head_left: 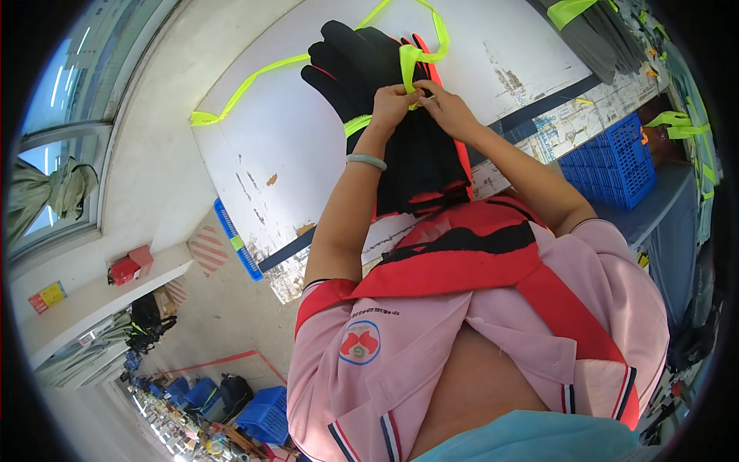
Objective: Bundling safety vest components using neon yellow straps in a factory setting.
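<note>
Beneath and just beyond the person's two hands, a stack of black gloves (350,65) with red edging lay on the white counter (262,142), glove fingers pointing away, cuffs toward the body. A neon yellow strip (410,61) crossed the gloves; its loose length trailed over the counter, beyond and left of the hands. The left hand (390,108) was pinched closed on the strip. Just beside it, the right hand (453,114) had fingertips at the strip; whether they gripped it could not be told. Good handling probably called for steady tension from the left hand, the strip flat and untwisted, snug without creasing the gloves, and the trailing length free.
</note>
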`<state>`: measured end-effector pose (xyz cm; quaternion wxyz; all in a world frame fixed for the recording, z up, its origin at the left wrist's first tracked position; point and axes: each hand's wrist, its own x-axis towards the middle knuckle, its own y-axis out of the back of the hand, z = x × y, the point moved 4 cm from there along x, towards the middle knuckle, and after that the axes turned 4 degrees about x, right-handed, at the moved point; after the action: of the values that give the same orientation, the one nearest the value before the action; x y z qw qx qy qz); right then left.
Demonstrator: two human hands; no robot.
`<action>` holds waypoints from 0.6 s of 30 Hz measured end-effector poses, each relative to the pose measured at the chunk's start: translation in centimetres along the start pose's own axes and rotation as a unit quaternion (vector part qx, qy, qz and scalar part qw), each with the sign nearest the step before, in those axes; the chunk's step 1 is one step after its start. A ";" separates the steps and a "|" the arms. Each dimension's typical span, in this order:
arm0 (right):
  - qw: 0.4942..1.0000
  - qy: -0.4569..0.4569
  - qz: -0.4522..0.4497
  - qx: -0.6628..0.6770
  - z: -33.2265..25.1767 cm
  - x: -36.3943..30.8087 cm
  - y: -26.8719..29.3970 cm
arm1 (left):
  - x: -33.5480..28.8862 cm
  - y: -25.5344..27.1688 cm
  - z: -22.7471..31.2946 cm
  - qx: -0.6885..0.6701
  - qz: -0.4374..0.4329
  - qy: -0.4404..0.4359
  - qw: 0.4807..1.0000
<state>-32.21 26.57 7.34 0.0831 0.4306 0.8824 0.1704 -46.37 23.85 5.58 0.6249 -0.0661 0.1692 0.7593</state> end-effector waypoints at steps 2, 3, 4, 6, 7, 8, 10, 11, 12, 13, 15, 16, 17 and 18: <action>0.999 -0.033 -0.027 0.018 0.3 0.3 0.4 | 0.2 -0.2 -0.2 -0.014 -0.018 -0.024 0.999; 0.996 -0.061 -0.055 0.035 0.4 0.5 0.3 | 0.4 -0.1 -0.7 -0.013 -0.017 -0.022 1.000; 0.996 -0.061 -0.058 0.038 0.4 0.9 0.2 | 0.5 0.5 -1.0 0.014 0.023 -0.042 0.999; 0.995 -0.003 -0.090 0.050 0.6 2.1 0.4 | 0.3 0.3 -0.7 0.040 0.057 -0.061 0.996; 0.996 -0.011 -0.080 0.049 1.9 2.3 1.1 | -0.2 -0.8 1.0 0.080 0.073 -0.062 0.992; 0.995 -0.006 -0.089 0.055 3.0 2.6 1.2 | -0.8 -1.1 2.2 0.121 0.098 -0.064 0.986; 0.991 0.010 -0.113 0.066 3.0 2.9 -0.2 | -0.8 -0.4 1.4 0.106 0.103 -0.069 0.987; 0.991 -0.005 -0.095 0.098 3.1 3.0 -0.5 | -0.8 -0.1 1.0 0.089 0.100 -0.076 0.988; 0.989 -0.027 -0.071 0.127 3.7 2.9 -0.3 | -1.1 -0.1 1.2 0.088 0.099 -0.075 0.988; 0.989 -0.029 -0.070 0.127 4.0 2.7 -0.1 | -1.8 -0.5 1.8 0.129 0.071 -0.086 0.985; 0.999 -0.015 -0.039 0.024 3.9 2.6 0.4 | -2.6 -0.6 2.1 0.170 0.047 -0.097 0.980; 0.999 -0.014 -0.042 0.025 3.6 2.6 0.3 | -3.1 -0.4 2.2 0.196 0.056 -0.161 0.966; 0.997 -0.023 -0.057 0.037 3.3 2.5 0.1 | -3.5 -0.3 2.4 0.221 0.064 -0.224 0.947; 0.996 -0.033 -0.069 0.047 3.3 2.4 0.1 | -3.4 -0.3 2.5 0.224 0.071 -0.239 0.942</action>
<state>-32.64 29.30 4.29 0.1036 0.3775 0.9138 0.1081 -45.04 21.59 8.93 0.5904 0.2713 0.1848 0.7374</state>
